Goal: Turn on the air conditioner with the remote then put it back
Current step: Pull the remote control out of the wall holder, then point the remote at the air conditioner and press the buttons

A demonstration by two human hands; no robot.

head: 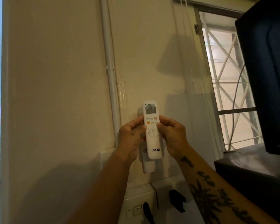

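Note:
A slim white remote (152,139) marked AUX stands upright in front of the cream wall, its small screen at the top and coloured buttons below. My left hand (132,135) grips its left side and my right hand (172,135) grips its right side, right thumb on the round pad's edge. Behind and below the remote, a white wall holder (149,167) is partly hidden by it. The air conditioner itself is out of view.
A white conduit (111,78) runs down the wall left of the remote. Wall sockets with black plugs (176,201) sit below. A black TV (265,78) on a dark cabinet (252,164) stands at right, before a barred window (225,78).

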